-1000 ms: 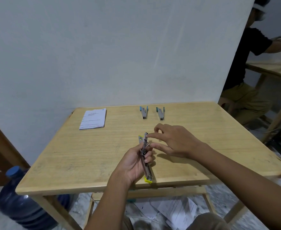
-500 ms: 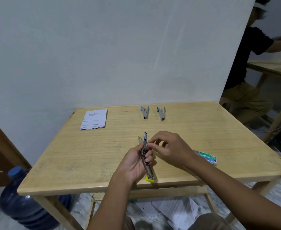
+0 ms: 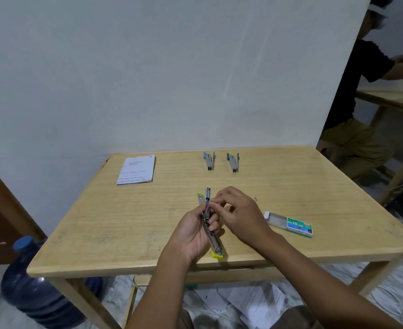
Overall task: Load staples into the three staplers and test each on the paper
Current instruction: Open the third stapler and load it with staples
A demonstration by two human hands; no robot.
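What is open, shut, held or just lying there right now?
yellow stapler: swung open, in hand.
left hand: grips the yellow stapler.
right hand: pinches at its track.
left blue stapler: lying untouched.
right blue stapler: lying untouched.
staple box: slid open.
paper: lying flat.

Left hand (image 3: 193,236) grips yellow stapler (image 3: 216,245), swung open, above the table (image 3: 124,222) near its front edge. Right hand (image 3: 241,212) pinches at its metal channel with curled fingertips. Green staple box (image 3: 298,225) lies to the right, drawer partly out. First blue stapler (image 3: 209,160) and second blue stapler (image 3: 233,161) lie side by side at the far edge. Paper (image 3: 137,169) lies far left.
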